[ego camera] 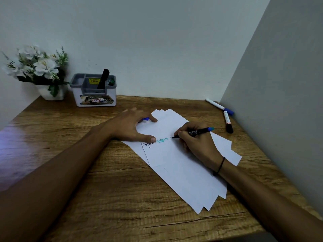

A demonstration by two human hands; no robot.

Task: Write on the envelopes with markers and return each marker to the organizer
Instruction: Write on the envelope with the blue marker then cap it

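A fanned stack of white envelopes (174,165) lies slantwise on the wooden desk (104,198). The top one carries black writing and teal writing near my left thumb. My right hand (195,138) grips a black marker (197,132) with a blue end, its tip touching the top envelope. My left hand (129,126) presses flat on the stack's far left edge, with a blue cap (146,118) tucked under its fingers. A grey-and-white organizer (93,89) stands at the back left, holding a black marker (103,78) and a green-capped one (111,82).
Two white markers lie at the far right by the wall: one with a blue cap (219,107), one with a black cap (228,122). A white pot of white flowers (37,70) stands left of the organizer. Walls close in behind and on the right.
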